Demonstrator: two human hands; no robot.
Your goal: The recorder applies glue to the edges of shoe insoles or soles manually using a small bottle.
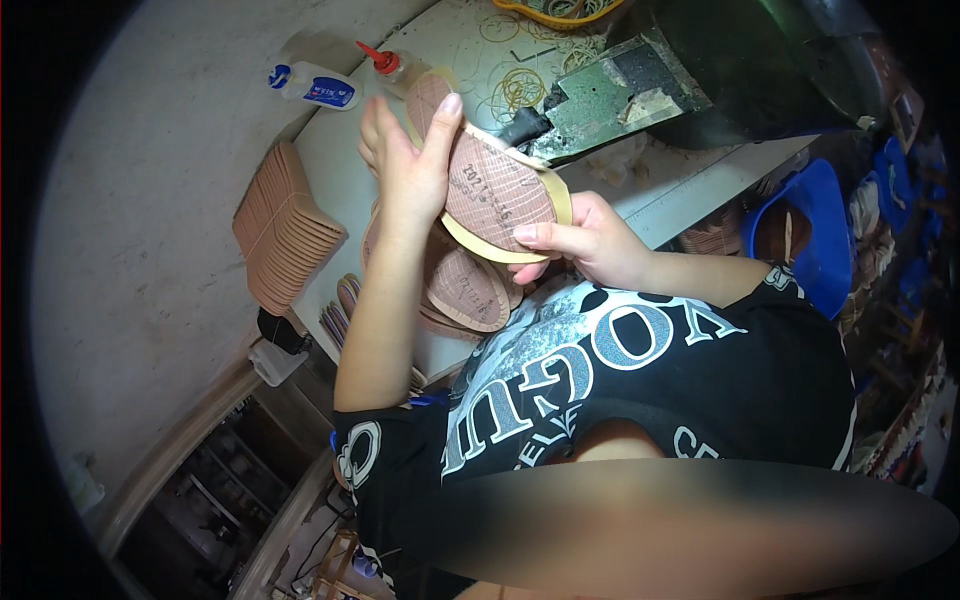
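Above the table edge I hold a brown insole point(497, 185) with a fine light grid, dark printing and a pale yellow rim. My left hand point(405, 165) grips its narrow upper end, the thumb lying on the face and the other fingers mostly behind. At the wider end, my right hand point(590, 240) pinches it with the thumb on top and fingertips underneath. Just below lies a pile of similar insoles point(468, 285), partly hidden by my left forearm and the held piece.
A tied stack of tan insoles point(285, 230) leans by the wall. A white bottle point(318, 88) and a red-tipped bottle point(395, 68) stand at the back left. A green metal machine point(625, 100) sits beside rubber bands point(520, 90). To the right is a blue bin point(825, 230).
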